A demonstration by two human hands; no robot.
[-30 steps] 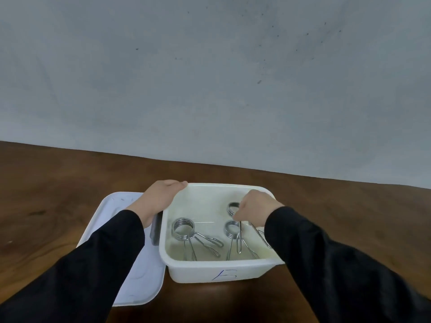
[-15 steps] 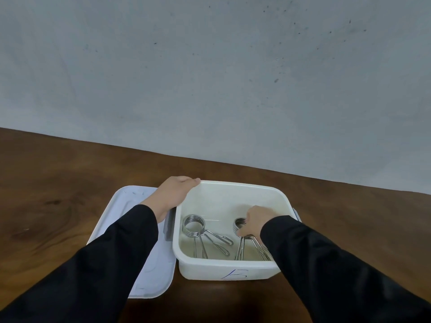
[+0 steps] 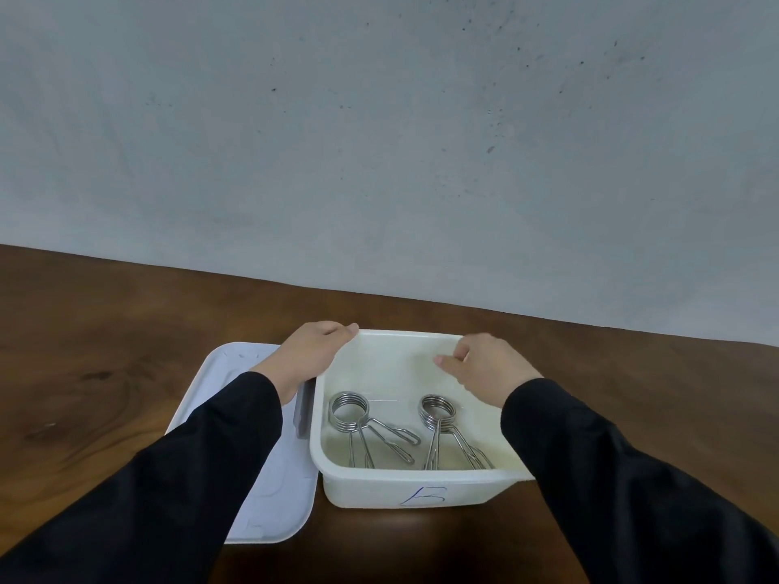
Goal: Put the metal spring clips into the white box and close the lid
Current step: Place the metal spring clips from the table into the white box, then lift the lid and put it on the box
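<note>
The white box (image 3: 417, 486) stands open on the wooden table, a blue mark on its front wall. Two metal spring clips lie on its floor: the left clip (image 3: 358, 421) and the right clip (image 3: 440, 419), coils toward the far side and handles toward me. My left hand (image 3: 310, 354) grips the box's far left corner rim. My right hand (image 3: 484, 366) hovers above the box's right half, fingers loosely curled, holding nothing. The white lid (image 3: 269, 495) lies flat on the table left of the box, partly under my left sleeve.
A grey latch (image 3: 302, 415) hangs on the box's left side. The brown wooden table (image 3: 126, 351) runs back to a grey wall (image 3: 379, 141). My black sleeves cover the near table on both sides.
My right hand has let go of the right clip and risen out of the box. That clip now lies on the box floor. My left hand stays on the rim.
</note>
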